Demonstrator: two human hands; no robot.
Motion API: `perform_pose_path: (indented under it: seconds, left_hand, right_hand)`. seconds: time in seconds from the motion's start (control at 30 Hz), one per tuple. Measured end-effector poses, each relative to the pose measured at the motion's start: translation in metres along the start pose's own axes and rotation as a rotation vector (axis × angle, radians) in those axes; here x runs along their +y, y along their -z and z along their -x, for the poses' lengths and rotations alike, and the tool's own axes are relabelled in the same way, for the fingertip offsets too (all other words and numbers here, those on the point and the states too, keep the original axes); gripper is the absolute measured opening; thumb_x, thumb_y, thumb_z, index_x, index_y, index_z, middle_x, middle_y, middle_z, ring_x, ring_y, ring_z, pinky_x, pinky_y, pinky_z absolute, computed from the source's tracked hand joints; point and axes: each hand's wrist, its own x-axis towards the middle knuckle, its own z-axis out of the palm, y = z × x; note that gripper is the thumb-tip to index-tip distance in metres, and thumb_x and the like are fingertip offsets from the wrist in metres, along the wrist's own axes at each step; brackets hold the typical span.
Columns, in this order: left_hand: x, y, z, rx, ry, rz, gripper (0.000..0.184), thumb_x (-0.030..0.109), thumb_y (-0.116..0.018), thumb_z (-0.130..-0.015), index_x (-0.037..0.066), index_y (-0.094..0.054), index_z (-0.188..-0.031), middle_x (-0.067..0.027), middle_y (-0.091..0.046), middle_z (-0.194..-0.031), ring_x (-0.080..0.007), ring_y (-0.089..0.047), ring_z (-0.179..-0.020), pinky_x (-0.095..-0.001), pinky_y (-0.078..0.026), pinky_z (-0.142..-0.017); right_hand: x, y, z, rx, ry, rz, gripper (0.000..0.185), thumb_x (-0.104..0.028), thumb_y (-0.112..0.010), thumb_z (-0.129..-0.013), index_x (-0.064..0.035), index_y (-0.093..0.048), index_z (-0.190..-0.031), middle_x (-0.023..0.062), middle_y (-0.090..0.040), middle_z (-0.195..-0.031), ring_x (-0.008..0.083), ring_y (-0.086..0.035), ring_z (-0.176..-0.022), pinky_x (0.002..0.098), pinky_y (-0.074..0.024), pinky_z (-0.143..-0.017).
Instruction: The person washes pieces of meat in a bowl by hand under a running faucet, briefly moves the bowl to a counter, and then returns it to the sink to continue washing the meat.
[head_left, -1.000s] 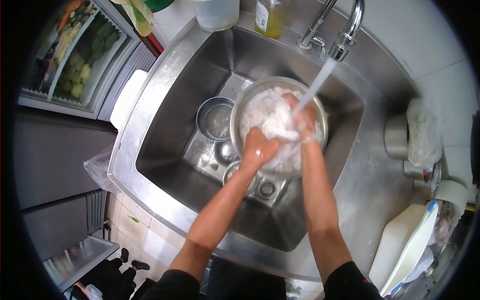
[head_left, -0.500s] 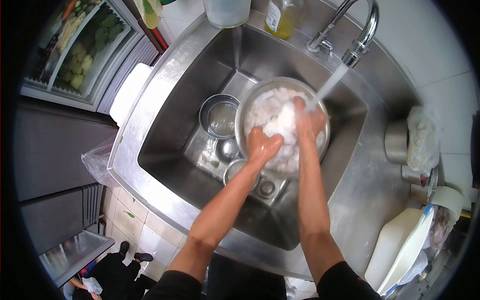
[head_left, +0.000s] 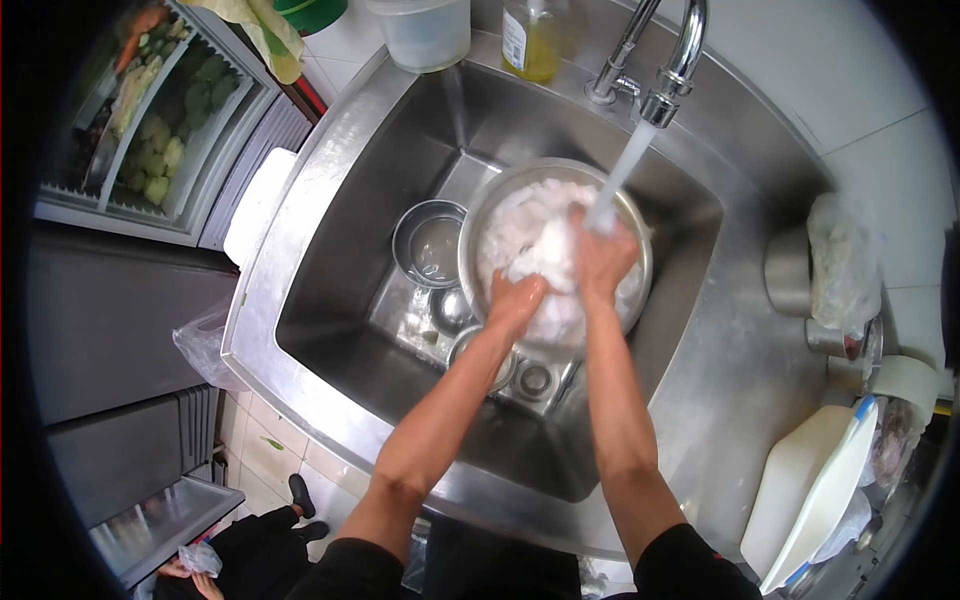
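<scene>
A round metal bowl [head_left: 476,222] stands in the steel sink [head_left: 340,290], full of pale, whitish soft pieces [head_left: 515,215] in water. My left hand [head_left: 515,303] is closed around the near left part of a white clump [head_left: 552,252] in the bowl. On the clump's right side is my right hand [head_left: 606,258], blurred, its fingers curled against it under the stream. Water [head_left: 630,165] runs from the faucet [head_left: 662,100] onto the right hand and into the bowl.
Small metal bowls [head_left: 430,243] lie left of the large bowl. Behind the sink stand a plastic tub [head_left: 425,35] and a yellow liquid bottle [head_left: 530,45]. White containers [head_left: 800,490] are at right. Another person [head_left: 260,555] is at the lower left, holding a clear plastic bag.
Both hands have shifted slightly within the bowl, still at the white clump. The camera view has moved a little. At the lower left, the other person's feet and hands have moved right.
</scene>
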Motion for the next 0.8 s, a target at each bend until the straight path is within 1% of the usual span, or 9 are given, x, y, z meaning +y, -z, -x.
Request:
perform_pose_path:
  seconds: [0.1, 0.17, 0.23, 0.33, 0.47, 0.6, 0.63, 0.73, 0.8]
  left_hand:
    - [0.002, 0.006, -0.006, 0.055, -0.215, -0.285, 0.059, 0.008, -0.069, -0.064, -0.006, -0.055, -0.119, -0.0181, -0.067, -0.102, -0.0292, -0.065, -0.092, -0.0356, -0.052, -0.081]
    - [0.033, -0.005, 0.026, 0.154, -0.435, -0.563, 0.041, 0.002, -0.066, -0.064, -0.001, -0.068, -0.105, -0.0127, -0.071, -0.090, -0.0284, -0.067, -0.081, -0.0367, -0.054, -0.075]
    - [0.036, -0.008, 0.034, 0.234, -0.635, -0.743, 0.046, 0.004, -0.067, -0.061, 0.002, -0.068, -0.108, -0.0129, -0.071, -0.096, -0.0301, -0.065, -0.082, -0.0378, -0.053, -0.075]
    - [0.047, -0.008, 0.044, 0.208, -0.806, -0.895, 0.056, 0.006, -0.071, -0.057, 0.005, -0.066, -0.112, -0.0112, -0.069, -0.107, -0.0303, -0.062, -0.088, -0.0400, -0.050, -0.080]
    - [0.051, -0.011, 0.049, 0.147, -0.991, -1.018, 0.071, 0.009, -0.077, -0.051, 0.006, -0.060, -0.120, -0.0085, -0.064, -0.121, -0.0310, -0.057, -0.102, -0.0423, -0.041, -0.093]
    - [0.061, -0.008, 0.051, 0.138, -1.003, -1.158, 0.078, 0.011, -0.080, -0.047, 0.007, -0.058, -0.122, -0.0082, -0.050, -0.139, -0.0341, -0.047, -0.117, -0.0461, -0.035, -0.096]
    - [0.064, -0.006, 0.053, 0.153, -0.957, -1.144, 0.085, 0.010, -0.079, -0.048, 0.007, -0.053, -0.129, -0.0147, -0.043, -0.144, -0.0379, -0.040, -0.125, -0.0472, -0.034, -0.102]
    - [0.067, -0.007, 0.046, 0.219, -0.848, -0.854, 0.090, 0.007, -0.077, -0.052, 0.007, -0.045, -0.136, -0.0236, -0.041, -0.142, -0.0439, -0.034, -0.131, -0.0492, -0.028, -0.110]
    - [0.072, 0.005, 0.039, 0.085, -0.734, -0.680, 0.097, 0.004, -0.075, -0.054, 0.003, -0.036, -0.143, -0.0260, -0.039, -0.142, -0.0391, -0.033, -0.136, -0.0428, -0.027, -0.114]
  right_hand:
    - [0.026, -0.005, -0.011, -0.098, -0.100, -0.060, 0.052, -0.048, -0.075, -0.073, -0.0066, -0.072, -0.103, 0.0160, -0.072, -0.095, 0.0333, -0.067, -0.087, 0.0399, -0.0492, -0.083]
    - [0.052, -0.013, -0.016, -0.297, -0.392, -0.532, 0.061, -0.052, -0.074, -0.075, -0.0074, -0.065, -0.115, 0.0128, -0.069, -0.107, 0.0318, -0.065, -0.094, 0.0398, -0.0482, -0.087]
    - [0.042, -0.003, -0.014, -0.488, -0.573, -0.899, 0.066, -0.053, -0.070, -0.078, -0.0086, -0.058, -0.124, 0.0065, -0.065, -0.114, 0.0278, -0.064, -0.099, 0.0416, -0.0499, -0.088]
    - [0.030, 0.016, -0.007, -0.687, -0.822, -1.067, 0.052, -0.047, -0.070, -0.078, -0.0094, -0.063, -0.114, 0.0074, -0.066, -0.105, 0.0263, -0.064, -0.094, 0.0418, -0.0521, -0.084]
    - [0.041, 0.021, -0.014, -0.647, -0.920, -1.173, 0.029, -0.024, -0.063, -0.075, -0.0041, -0.065, -0.097, 0.0078, -0.066, -0.098, 0.0285, -0.064, -0.081, 0.0424, -0.0532, -0.079]
    - [0.019, 0.033, -0.009, -0.506, -0.842, -1.202, 0.023, -0.012, -0.056, -0.072, 0.0007, -0.062, -0.090, 0.0139, -0.064, -0.090, 0.0326, -0.063, -0.088, 0.0480, -0.0525, -0.085]
    - [0.028, 0.031, -0.013, -0.544, -0.819, -1.273, 0.023, -0.010, -0.056, -0.070, 0.0028, -0.061, -0.088, 0.0158, -0.063, -0.091, 0.0338, -0.063, -0.088, 0.0473, -0.0519, -0.087]
    - [0.042, 0.025, -0.021, -0.534, -0.749, -1.319, 0.023, -0.008, -0.057, -0.071, 0.0036, -0.061, -0.090, 0.0166, -0.063, -0.093, 0.0342, -0.062, -0.090, 0.0472, -0.0510, -0.090]
    - [0.035, 0.027, -0.021, -0.542, -0.769, -1.335, 0.025, -0.007, -0.057, -0.071, 0.0046, -0.062, -0.093, 0.0168, -0.064, -0.095, 0.0342, -0.062, -0.093, 0.0472, -0.0504, -0.092]
